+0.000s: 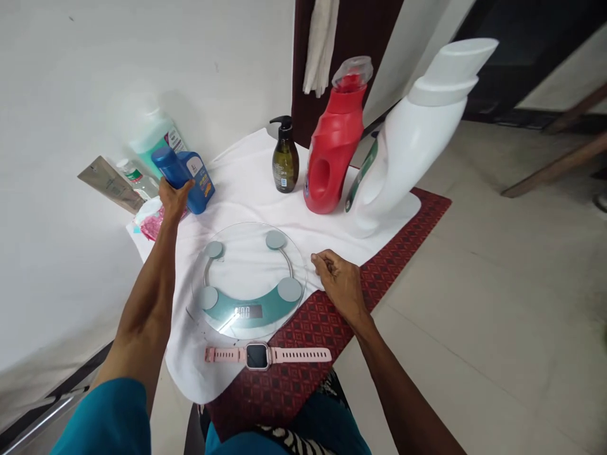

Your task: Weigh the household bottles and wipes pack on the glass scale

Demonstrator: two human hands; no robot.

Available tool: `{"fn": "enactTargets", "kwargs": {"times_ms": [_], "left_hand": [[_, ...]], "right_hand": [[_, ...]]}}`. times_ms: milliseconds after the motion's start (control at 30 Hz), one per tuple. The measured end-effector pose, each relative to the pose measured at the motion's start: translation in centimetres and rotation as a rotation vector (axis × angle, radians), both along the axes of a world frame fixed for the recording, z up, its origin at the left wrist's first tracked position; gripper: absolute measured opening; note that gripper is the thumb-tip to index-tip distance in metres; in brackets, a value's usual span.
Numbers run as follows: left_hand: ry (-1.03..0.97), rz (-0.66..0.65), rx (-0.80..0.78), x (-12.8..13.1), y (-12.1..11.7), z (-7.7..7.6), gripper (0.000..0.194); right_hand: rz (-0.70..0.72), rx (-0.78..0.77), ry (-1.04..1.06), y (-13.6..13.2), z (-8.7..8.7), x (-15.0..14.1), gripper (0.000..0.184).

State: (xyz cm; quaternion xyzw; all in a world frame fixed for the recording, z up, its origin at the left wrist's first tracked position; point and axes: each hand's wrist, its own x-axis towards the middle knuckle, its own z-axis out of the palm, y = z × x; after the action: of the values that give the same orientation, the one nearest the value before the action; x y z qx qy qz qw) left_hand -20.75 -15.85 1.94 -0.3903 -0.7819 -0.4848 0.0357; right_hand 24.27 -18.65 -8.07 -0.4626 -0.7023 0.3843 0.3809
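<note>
My left hand point(175, 197) is closed around a blue bottle point(171, 165) with a rounded blue cap, at the back left of the cloth. Pressed against it is a blue body with a white and orange label point(202, 183); I cannot tell whether that is a second bottle. My right hand point(339, 278) is closed, fingers curled with nothing seen in them, just right of a round glass scale point(246, 265). Digits glow on the scale's display point(248, 311), and its platform bears nothing. In front lies a pink-strapped smartwatch point(257, 356), stretched out flat.
Behind my left hand stand a pale green bottle point(147, 139), a small clear bottle point(137, 180), a brown tube point(110, 183) and a pink packet point(154, 221). A dark pump bottle point(285, 161), a red bottle point(332, 145) and a large white bottle point(412, 139) line the back right.
</note>
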Motion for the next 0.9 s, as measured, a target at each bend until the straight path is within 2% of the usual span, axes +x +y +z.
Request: {"fn": "enactTargets", "kwargs": {"times_ms": [100, 167, 367, 467, 567, 700, 900], "left_hand": [[-0.024, 0.114, 0.035, 1.4, -1.3, 0.4, 0.047], [-0.014, 0.101, 0.079, 2.8, -2.8, 0.9, 0.047], [-0.024, -0.15, 0.233, 9.1, -9.1, 3.2, 0.055], [-0.044, -0.181, 0.153, 13.0, -12.4, 3.3, 0.05], [-0.059, -0.183, 0.032, 16.2, -14.9, 2.3, 0.052], [-0.117, -0.208, -0.049, 18.6, -16.5, 1.3, 0.057], [-0.11, -0.243, -0.085, 20.0, -16.6, 1.5, 0.056]], "right_hand": [[-0.003, 0.003, -0.006, 0.0, 0.0, -0.1, 0.041], [-0.004, -0.005, -0.004, 0.0, 0.1, -0.1, 0.041], [-0.011, -0.032, 0.018, 0.0, 0.3, -0.2, 0.038], [-0.013, -0.031, 0.029, 0.0, 0.3, -0.1, 0.039], [-0.018, -0.015, 0.037, 0.0, 0.2, -0.2, 0.041], [-0.017, -0.015, 0.04, 0.0, 0.3, -0.2, 0.042], [-0.024, -0.027, 0.057, -0.1, 0.6, -0.3, 0.046]]}}
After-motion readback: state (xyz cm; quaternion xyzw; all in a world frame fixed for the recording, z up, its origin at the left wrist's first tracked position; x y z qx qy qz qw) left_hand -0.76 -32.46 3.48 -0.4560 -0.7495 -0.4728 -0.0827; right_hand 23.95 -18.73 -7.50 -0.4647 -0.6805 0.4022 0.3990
